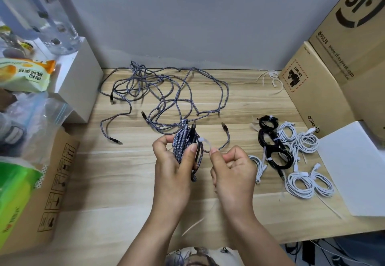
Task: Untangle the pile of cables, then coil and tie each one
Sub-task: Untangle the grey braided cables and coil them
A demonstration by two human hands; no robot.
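Note:
My left hand (174, 162) grips a coiled grey braided cable (183, 143) upright above the wooden table (125, 182). A white zip tie (205, 143) loops around the coil, and my right hand (231, 168) pinches the tie's end beside it. One plug end of the cable (225, 127) curves out to the right. Behind lies a tangled pile of grey braided cables (162, 93). To the right sit coiled and tied black cables (270, 143) and white cables (302, 174).
Loose white zip ties (270, 78) lie at the back right by cardboard boxes (325, 82). A white foam block (354, 170) sits at the right edge. A cardboard box (48, 184), plastic bags and a white box (83, 82) crowd the left side.

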